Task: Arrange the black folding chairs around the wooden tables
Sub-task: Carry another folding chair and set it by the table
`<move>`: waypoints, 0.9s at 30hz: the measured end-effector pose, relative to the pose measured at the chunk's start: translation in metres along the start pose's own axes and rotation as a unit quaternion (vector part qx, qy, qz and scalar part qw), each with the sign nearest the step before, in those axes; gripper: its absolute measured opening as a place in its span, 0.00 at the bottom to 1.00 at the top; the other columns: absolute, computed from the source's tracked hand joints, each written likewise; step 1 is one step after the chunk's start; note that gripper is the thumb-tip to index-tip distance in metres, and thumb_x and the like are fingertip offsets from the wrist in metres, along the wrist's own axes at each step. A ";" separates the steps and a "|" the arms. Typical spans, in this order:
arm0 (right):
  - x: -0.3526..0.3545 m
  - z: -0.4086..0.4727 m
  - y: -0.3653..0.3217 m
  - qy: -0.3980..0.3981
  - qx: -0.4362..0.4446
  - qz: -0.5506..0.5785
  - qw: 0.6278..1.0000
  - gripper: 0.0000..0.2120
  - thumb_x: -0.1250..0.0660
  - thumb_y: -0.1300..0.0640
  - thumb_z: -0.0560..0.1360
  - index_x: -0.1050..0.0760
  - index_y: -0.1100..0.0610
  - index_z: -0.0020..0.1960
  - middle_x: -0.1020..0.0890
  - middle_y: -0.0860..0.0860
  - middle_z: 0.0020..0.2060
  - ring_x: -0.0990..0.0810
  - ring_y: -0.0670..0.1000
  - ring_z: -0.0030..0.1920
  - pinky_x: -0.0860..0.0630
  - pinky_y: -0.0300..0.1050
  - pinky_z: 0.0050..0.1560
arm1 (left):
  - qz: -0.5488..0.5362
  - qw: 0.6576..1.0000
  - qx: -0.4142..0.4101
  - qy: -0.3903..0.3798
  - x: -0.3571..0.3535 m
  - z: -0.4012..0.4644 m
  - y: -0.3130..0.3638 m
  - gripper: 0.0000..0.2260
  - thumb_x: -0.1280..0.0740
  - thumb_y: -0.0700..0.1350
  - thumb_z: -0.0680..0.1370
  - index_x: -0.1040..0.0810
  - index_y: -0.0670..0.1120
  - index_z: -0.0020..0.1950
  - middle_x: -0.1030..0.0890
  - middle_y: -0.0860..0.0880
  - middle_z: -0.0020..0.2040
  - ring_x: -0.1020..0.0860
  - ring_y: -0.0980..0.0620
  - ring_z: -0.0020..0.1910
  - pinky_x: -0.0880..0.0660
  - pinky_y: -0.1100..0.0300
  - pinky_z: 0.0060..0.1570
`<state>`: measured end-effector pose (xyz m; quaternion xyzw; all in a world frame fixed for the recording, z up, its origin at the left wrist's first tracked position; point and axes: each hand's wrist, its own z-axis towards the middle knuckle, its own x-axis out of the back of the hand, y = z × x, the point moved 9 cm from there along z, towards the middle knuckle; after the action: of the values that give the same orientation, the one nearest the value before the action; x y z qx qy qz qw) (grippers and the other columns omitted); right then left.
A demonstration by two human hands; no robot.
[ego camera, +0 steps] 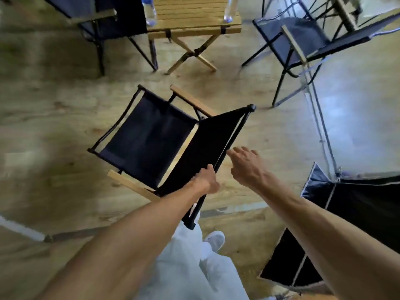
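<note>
A: Left hand [205,180] curled round the top rail of the black folding chair [151,139], gripping near the rail's middle. Chair is unfolded and sits mid-floor, short of the wooden table [194,20].

B: Right hand [246,165]?

A: Fingers loosely spread, holding nothing, just beside the rail's right end. Contact with the rail: cannot tell.

B: Where does it need to go?

A: Probably the near edge of the table. Chairs already stand at the table's left side [104,20] and right side [303,40].

B: Risks?

A: A one-handed, off-centre pull could swing the chair round or half-fold it. Two water bottles [150,11] stand near the table's front edge; a knock to the table could topple them. Also a folded black item [350,213] on the floor at the person's right, a trip hazard when stepping.
</note>
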<state>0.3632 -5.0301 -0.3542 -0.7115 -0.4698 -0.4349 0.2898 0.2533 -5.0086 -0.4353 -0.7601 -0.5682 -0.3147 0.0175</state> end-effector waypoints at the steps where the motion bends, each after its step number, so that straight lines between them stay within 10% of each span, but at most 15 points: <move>1: -0.005 0.007 -0.003 -0.010 0.022 -0.021 0.999 0.26 0.34 0.61 0.75 0.32 0.52 0.72 0.25 0.52 0.65 0.28 0.54 0.67 0.31 0.51 0.63 | -0.035 0.999 0.014 -0.007 -0.007 0.001 -0.006 0.34 0.35 0.53 0.78 0.48 0.43 0.77 0.35 0.41 0.72 0.31 0.39 0.68 0.31 0.45 0.64; 15: -0.046 0.131 0.003 -0.040 0.231 -0.236 0.943 0.17 0.33 0.59 0.75 0.24 0.51 0.64 0.21 0.50 0.58 0.26 0.52 0.62 0.32 0.46 0.65 | -0.091 0.961 0.203 0.162 -0.056 0.019 -0.046 0.26 0.36 0.42 0.76 0.38 0.47 0.73 0.28 0.42 0.65 0.26 0.43 0.61 0.27 0.49 0.56; 27: -0.035 0.160 0.044 0.016 0.224 -0.277 0.934 0.05 0.30 0.59 0.72 0.22 0.50 0.43 0.16 0.49 0.39 0.17 0.52 0.41 0.35 0.44 0.39 | -0.025 0.920 0.264 0.288 -0.027 0.018 -0.018 0.15 0.40 0.36 0.80 0.26 0.48 0.64 0.18 0.47 0.55 0.20 0.47 0.54 0.27 0.53 0.47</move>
<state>0.4525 -4.9301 -0.4585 -0.4621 -0.7290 -0.3928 0.3174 0.2410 -5.0187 -0.4690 -0.5896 -0.6202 -0.3593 0.3724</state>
